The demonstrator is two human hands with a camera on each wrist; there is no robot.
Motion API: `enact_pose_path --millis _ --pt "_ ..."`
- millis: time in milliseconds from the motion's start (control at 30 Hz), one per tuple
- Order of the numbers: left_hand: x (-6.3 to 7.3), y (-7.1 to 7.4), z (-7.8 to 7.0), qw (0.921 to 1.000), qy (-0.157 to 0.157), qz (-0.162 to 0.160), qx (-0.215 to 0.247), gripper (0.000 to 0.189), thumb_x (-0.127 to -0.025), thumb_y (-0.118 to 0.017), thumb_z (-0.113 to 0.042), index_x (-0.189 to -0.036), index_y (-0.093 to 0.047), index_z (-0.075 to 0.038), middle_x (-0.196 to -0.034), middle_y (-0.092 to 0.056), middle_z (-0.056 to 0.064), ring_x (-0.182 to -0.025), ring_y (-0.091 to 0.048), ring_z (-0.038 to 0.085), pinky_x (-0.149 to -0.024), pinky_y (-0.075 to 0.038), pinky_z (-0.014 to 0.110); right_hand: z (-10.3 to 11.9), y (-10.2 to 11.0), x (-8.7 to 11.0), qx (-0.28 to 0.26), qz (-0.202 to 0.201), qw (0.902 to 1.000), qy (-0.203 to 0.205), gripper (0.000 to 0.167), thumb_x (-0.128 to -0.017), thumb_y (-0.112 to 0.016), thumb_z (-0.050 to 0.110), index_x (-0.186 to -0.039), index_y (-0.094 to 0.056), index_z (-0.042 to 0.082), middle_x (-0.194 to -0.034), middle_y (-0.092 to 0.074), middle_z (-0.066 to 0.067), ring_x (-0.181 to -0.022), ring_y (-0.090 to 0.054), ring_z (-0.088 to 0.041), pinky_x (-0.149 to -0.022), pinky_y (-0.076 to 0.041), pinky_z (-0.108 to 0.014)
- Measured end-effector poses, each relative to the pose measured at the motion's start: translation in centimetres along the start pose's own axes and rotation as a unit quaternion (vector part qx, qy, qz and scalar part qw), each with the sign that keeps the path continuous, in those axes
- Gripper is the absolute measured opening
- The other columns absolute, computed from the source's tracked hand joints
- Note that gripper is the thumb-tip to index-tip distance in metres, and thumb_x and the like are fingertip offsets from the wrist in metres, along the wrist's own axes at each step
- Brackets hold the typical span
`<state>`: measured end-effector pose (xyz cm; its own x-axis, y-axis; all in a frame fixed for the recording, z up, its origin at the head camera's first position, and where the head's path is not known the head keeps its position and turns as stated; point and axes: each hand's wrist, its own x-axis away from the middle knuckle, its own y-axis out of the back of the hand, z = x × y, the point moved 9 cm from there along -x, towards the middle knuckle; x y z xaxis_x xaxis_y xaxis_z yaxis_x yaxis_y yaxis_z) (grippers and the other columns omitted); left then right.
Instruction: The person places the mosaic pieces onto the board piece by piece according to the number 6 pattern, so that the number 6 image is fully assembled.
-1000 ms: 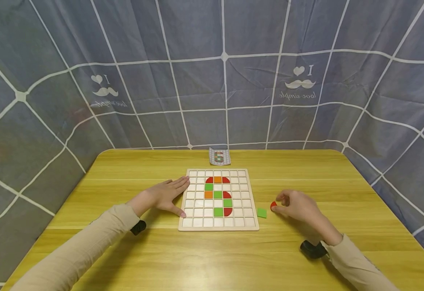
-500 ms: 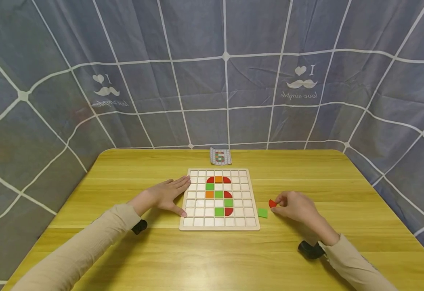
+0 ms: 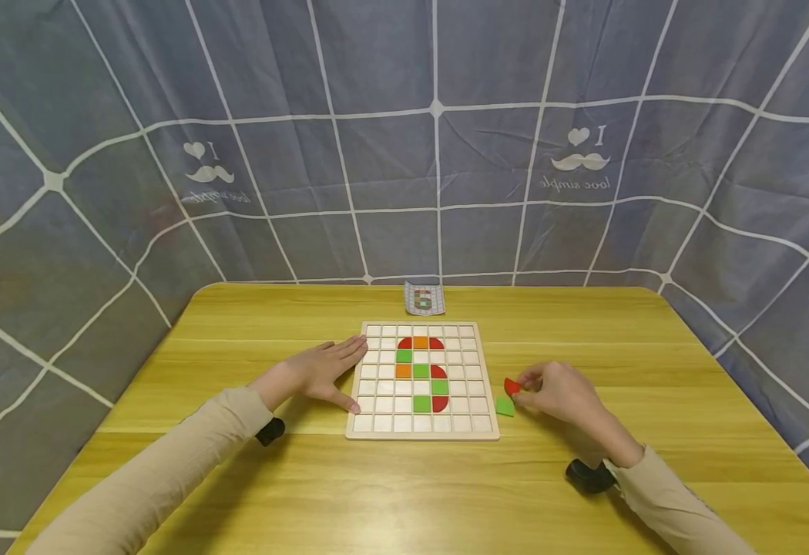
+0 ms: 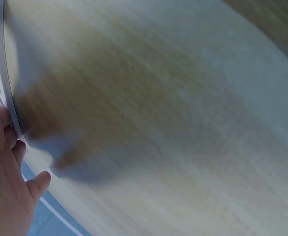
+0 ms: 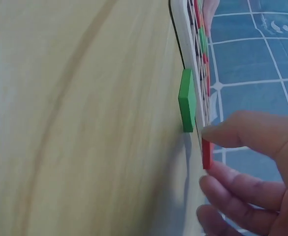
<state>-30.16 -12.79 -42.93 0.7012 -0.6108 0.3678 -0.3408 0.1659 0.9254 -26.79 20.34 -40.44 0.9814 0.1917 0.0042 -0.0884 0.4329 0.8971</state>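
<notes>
A wooden grid board point(image 3: 470, 424) lies mid-table, with red rounded, orange and green square tiles set in several of its cells. Spread along the board's left edge, my left hand point(image 3: 323, 375) rests with thumb and fingertips on the frame; the left wrist view shows its fingers point(image 4: 38, 186) at that edge. To the right of the board, my right hand point(image 3: 562, 391) pinches a red rounded tile point(image 3: 511, 386) between thumb and fingers. A loose green square tile point(image 3: 505, 406) lies just below it, beside the board. In the right wrist view the red tile point(image 5: 207, 153) appears edge-on.
Behind the board, a small pattern card point(image 3: 424, 300) with a coloured figure on a grid lies near the table's back edge. A grey curtain point(image 3: 391, 154) with white lines surrounds the wooden table point(image 3: 404, 493). Dark wrist devices point(image 3: 590, 475) sit under both wrists.
My right hand has shifted slightly left with the red tile, which has turned and come closer to the green tile. My left hand stays on the board's edge. The head view has shifted slightly.
</notes>
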Motion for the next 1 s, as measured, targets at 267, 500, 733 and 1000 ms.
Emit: enact_pose_path --millis 267,500,733,1000 --pt "0.0 0.0 0.1 0.9999 0.005 0.002 -0.009 0.113 -0.078 -0.055 -0.075 -0.155 -0.007 -0.008 -0.163 0.001 0.011 -0.151 -0.004 0.027 -0.121 -0.014 0.052 2.1 -0.3 -0.3 -0.009 -0.014 0.9993 0.034 0.024 -0.076 -0.076 0.029 -0.094 -0.075 0.013 -0.083 -0.073 0.002 -0.059 -0.056 -0.005 -0.047 -0.039 -0.025" --pt "-0.1 0.0 0.0 1.0 0.002 0.001 -0.006 0.114 -0.078 -0.055 -0.075 -0.155 -0.007 -0.006 -0.163 0.001 0.013 -0.151 -0.005 0.028 -0.12 -0.015 0.052 4.6 -1.2 -0.7 -0.01 -0.016 0.9983 0.054 0.026 -0.072 -0.079 0.032 -0.091 -0.075 0.015 -0.082 -0.071 0.005 -0.062 -0.055 -0.003 -0.049 -0.04 -0.024" --pt "-0.1 0.0 0.1 1.0 0.0 0.0 -0.005 0.114 -0.079 -0.055 -0.075 -0.155 -0.007 -0.006 -0.163 0.0 0.013 -0.151 -0.004 0.028 -0.121 -0.014 0.052 7.4 -2.2 -1.2 -0.005 -0.015 0.9961 0.087 0.023 -0.07 -0.08 0.034 -0.084 -0.073 0.017 -0.071 -0.064 0.01 -0.059 -0.051 -0.004 -0.049 -0.038 -0.022" --pt "0.0 -0.2 0.1 0.9999 0.002 0.005 -0.009 0.113 -0.079 -0.053 -0.075 -0.155 -0.006 -0.007 -0.163 0.001 0.012 -0.151 -0.003 0.027 -0.121 -0.014 0.051 9.9 -3.4 -1.8 -0.017 -0.008 0.9943 0.105 0.02 -0.069 -0.08 0.03 -0.084 -0.074 0.017 -0.074 -0.065 0.011 -0.056 -0.049 -0.004 -0.047 -0.034 -0.021"
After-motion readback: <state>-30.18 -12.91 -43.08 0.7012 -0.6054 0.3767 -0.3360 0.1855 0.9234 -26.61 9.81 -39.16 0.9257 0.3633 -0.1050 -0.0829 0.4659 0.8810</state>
